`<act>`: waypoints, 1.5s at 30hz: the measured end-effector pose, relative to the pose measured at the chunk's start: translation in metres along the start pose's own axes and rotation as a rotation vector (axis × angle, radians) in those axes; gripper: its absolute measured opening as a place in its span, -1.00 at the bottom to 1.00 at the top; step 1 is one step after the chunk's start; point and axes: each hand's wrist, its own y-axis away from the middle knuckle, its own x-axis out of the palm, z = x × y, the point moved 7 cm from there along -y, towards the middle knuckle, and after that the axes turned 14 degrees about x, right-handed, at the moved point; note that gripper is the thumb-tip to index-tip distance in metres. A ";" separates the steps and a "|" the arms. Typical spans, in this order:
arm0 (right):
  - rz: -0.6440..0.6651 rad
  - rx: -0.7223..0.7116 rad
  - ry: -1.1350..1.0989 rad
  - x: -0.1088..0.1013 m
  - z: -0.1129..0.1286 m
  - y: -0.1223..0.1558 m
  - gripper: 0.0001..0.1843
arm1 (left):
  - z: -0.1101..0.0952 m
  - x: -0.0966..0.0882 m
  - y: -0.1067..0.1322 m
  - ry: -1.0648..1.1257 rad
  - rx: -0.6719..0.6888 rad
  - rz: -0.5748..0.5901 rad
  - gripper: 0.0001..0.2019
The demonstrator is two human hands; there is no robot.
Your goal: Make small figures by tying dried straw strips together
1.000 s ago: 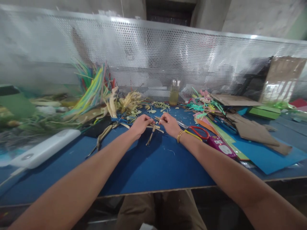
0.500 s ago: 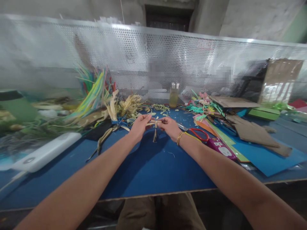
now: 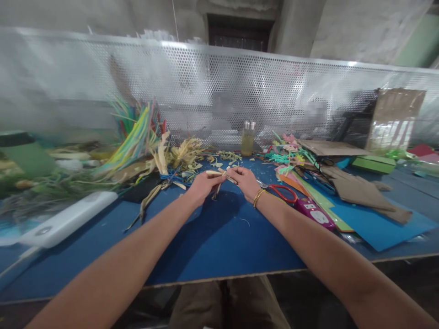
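My left hand (image 3: 202, 186) and my right hand (image 3: 243, 179) meet above the blue table. Between their fingertips is a small piece of pale, dried husk strips (image 3: 215, 173), crossed or knotted in the middle. Both hands are closed on it, the left thumb and fingers pinching one side and the right fingers the other. One strip end hangs below the left fingers, partly hidden by them. A gold bracelet circles my right wrist. Just right of that hand lie red-handled scissors (image 3: 284, 192), their blades partly behind the wrist.
Dried husk (image 3: 187, 151) is heaped beyond my left hand, near a bundle of coloured strips (image 3: 132, 135). A white device (image 3: 70, 218) lies left. Behind stands a glass bottle (image 3: 247, 140). A purple power strip (image 3: 313, 212), blue sheet (image 3: 380, 233) and cardboard (image 3: 363, 189) lie right.
The husk piece has turned and tilted between my fingers, and its hanging end has shifted left. My left hand has come slightly lower. Both hands keep hold.
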 end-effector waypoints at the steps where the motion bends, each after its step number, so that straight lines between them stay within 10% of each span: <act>1: -0.016 -0.006 0.008 -0.002 0.001 -0.001 -0.66 | 0.000 0.001 0.001 -0.007 -0.012 0.013 -0.63; 9: -0.103 -0.125 0.265 -0.007 0.009 -0.002 -0.75 | -0.014 0.005 0.002 -0.275 0.073 0.139 -0.81; 45: -0.074 -0.040 0.078 -0.013 0.000 -0.007 -0.71 | 0.011 0.008 0.003 0.009 -0.118 0.125 -0.68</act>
